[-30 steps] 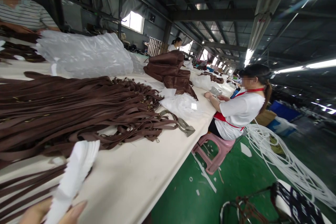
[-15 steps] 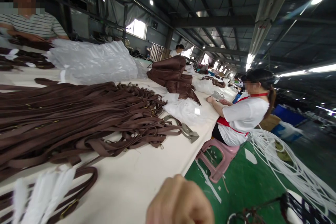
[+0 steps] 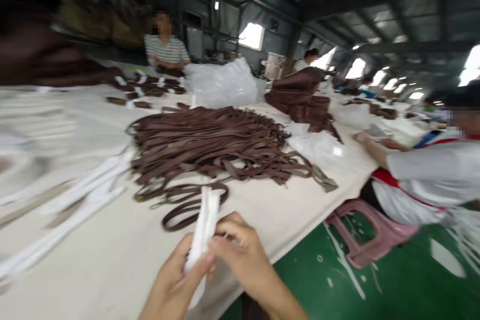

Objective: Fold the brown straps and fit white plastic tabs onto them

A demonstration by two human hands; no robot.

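Centrally, left hand pinches a folded white strip bundle between thumb and fingers; bundle stands tilted, upper end pointing away from the wearer, above the near part of the cream table. Right hand: fingers curled, thumb tip against the bundle's right side; cannot tell whether it grips an edge. Just beyond the bundle's upper end: looped brown strap, flat on the table, partly hidden by the bundle. Behind it, wide heap of brown straps, metal fittings showing at its right end. Left of the heap: long white strips, blurred. Beyond the heap: translucent plastic sheeting; to the right of that, folded brown fabric, with crumpled white plastic nearer. Far side: person in a striped shirt. Right side: person in a white top, on pink stool, over green floor.
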